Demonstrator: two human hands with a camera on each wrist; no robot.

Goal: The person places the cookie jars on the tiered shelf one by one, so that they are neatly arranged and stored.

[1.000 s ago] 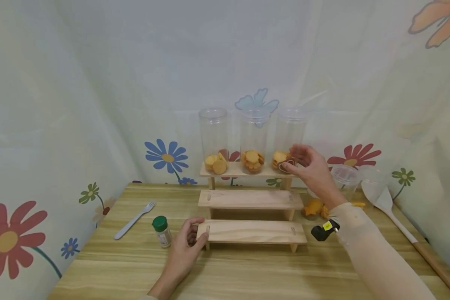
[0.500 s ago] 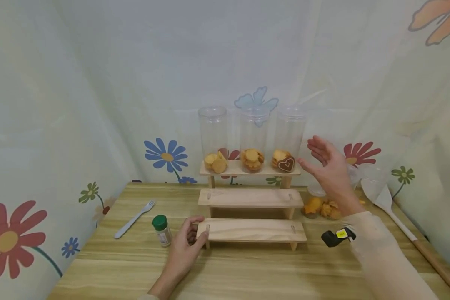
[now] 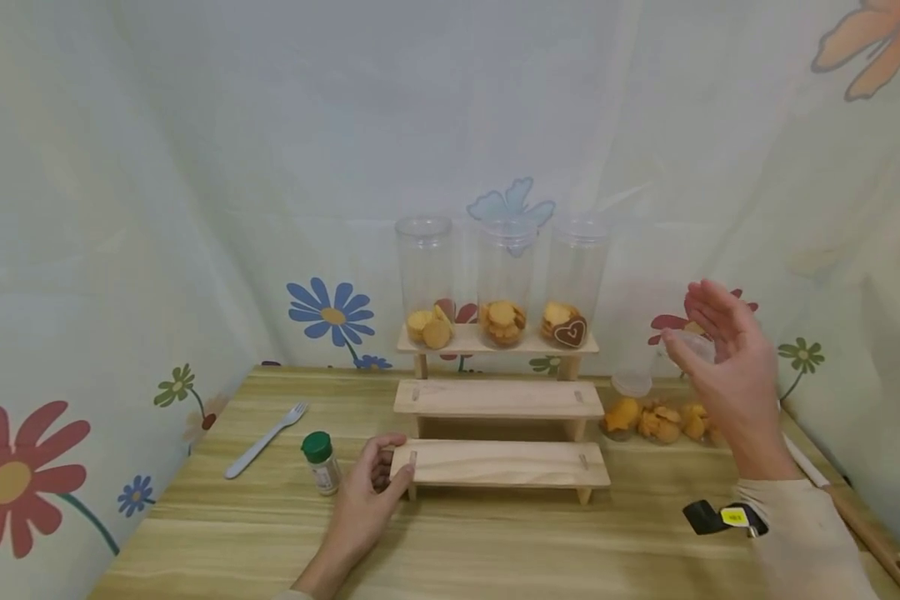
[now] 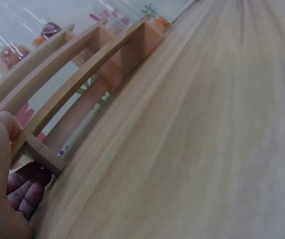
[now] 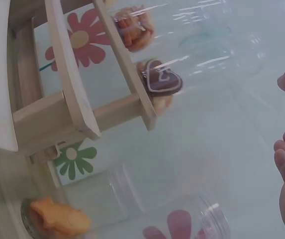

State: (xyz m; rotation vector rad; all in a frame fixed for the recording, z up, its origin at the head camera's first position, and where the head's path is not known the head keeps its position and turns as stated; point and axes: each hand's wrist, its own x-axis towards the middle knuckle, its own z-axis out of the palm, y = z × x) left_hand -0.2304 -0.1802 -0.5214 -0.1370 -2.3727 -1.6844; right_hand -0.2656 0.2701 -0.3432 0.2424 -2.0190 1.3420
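Observation:
A three-step wooden display stand (image 3: 498, 398) stands on the table. On its top step are a left clear jar with round cookies (image 3: 429, 327), a middle jar with scalloped cookies (image 3: 502, 321), and a right jar with a brown heart cookie (image 3: 570, 332) against its wall. My left hand (image 3: 367, 492) holds the left end of the lowest step, thumb on top; its fingers (image 4: 30, 189) lie beside the leg in the left wrist view. My right hand (image 3: 735, 375) is raised right of the stand, fingers apart and holding nothing, in front of more clear jars.
Clear jars with orange cookies (image 3: 660, 421) stand right of the stand, partly behind my right hand. A spatula's wooden handle (image 3: 870, 533) lies at the right edge. To the left are a green-capped shaker (image 3: 322, 467) and a pale fork (image 3: 266, 440).
My right hand has moved away from the right jar on the top step, out to the right, uncovering the heart cookie. My left hand has kept its hold on the stand.

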